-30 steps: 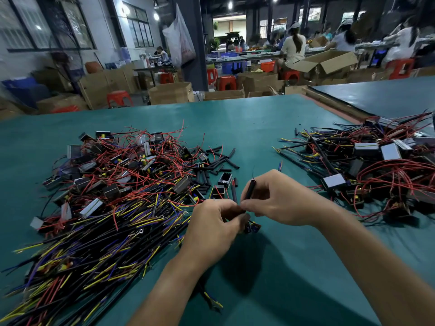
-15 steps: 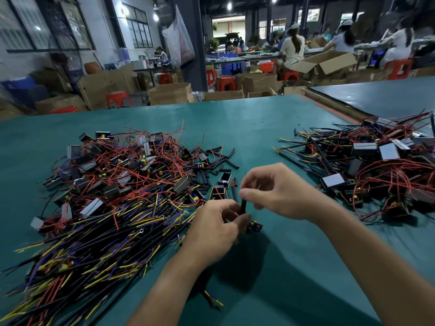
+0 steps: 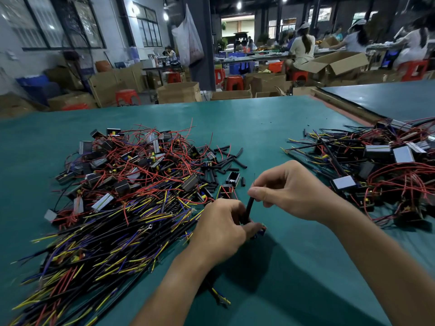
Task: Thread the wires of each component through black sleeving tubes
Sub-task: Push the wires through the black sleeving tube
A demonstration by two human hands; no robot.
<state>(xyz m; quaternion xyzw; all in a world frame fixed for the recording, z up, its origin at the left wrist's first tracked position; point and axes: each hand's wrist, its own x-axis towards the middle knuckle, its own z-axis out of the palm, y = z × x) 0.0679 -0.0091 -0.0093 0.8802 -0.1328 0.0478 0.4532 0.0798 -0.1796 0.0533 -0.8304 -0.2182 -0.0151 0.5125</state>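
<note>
- Lower centre of the frame: the left hand (image 3: 223, 228) is curled shut, thumb and fingers pinched on a small component (image 3: 260, 229) that sits low over the green surface (image 3: 294, 278); only a corner of it shows past the thumb, so I cannot tell its exact shape.
- Just above it, the right hand (image 3: 289, 191) pinches the top end of 1 black tube (image 3: 248, 209) between thumb and forefinger, the other fingers loosely folded. The tube runs steeply down to the left hand, and a fine wire tip seems to poke out above the right fingers.
- The tube looks light, soft and a little slick, so it would likely buckle if pushed from far back; holding it close to the end being fed seems wise. The thin wires probably kink easily, so grip them near the component and keep them straight.
- Left of the frame: a big pile of wired parts (image 3: 122, 196), red, yellow, blue and black.
- Centre, beyond the hands: loose cut tubes (image 3: 226, 158) lie beside that pile.
- Right of the frame: a second pile (image 3: 376, 168), well apart from the first.
</note>
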